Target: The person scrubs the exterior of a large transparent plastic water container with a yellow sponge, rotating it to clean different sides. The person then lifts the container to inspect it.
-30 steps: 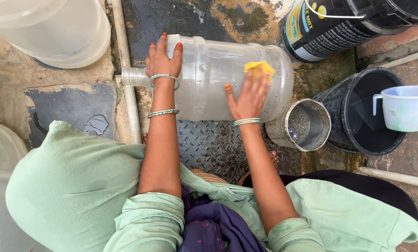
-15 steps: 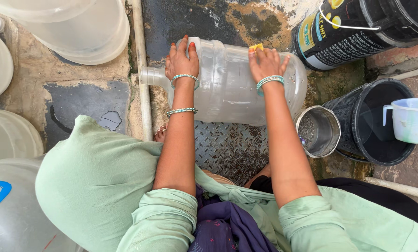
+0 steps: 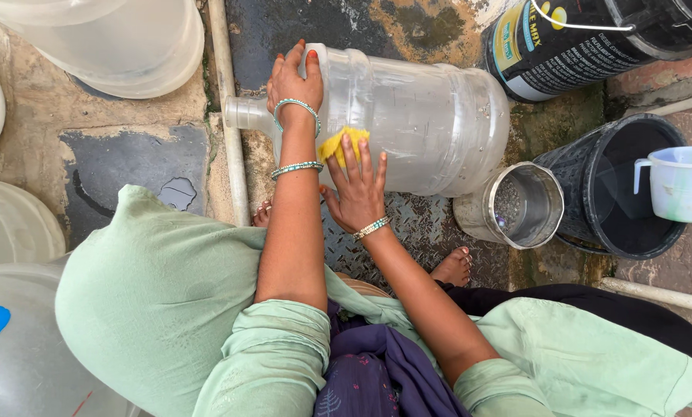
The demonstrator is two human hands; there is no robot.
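A large clear plastic water jug point(image 3: 423, 123) lies on its side on the wet ground, neck pointing left. My left hand point(image 3: 293, 81) rests flat on its shoulder near the neck, fingers spread. My right hand point(image 3: 358, 193) presses a yellow scrub pad point(image 3: 338, 144) against the jug's near side, just right of my left wrist. Both wrists wear bangles.
A steel pot point(image 3: 516, 205) stands right of the jug, beside a black bucket point(image 3: 616, 193) with a pale mug point(image 3: 681, 184) on its rim. A black paint bucket point(image 3: 577, 38) is behind. Clear jugs point(image 3: 114, 38) sit at the left; a white pipe point(image 3: 226, 116) runs along the ground.
My right hand has slid the yellow pad from the jug's far right end to its near side by the neck. My left hand stays on the shoulder.
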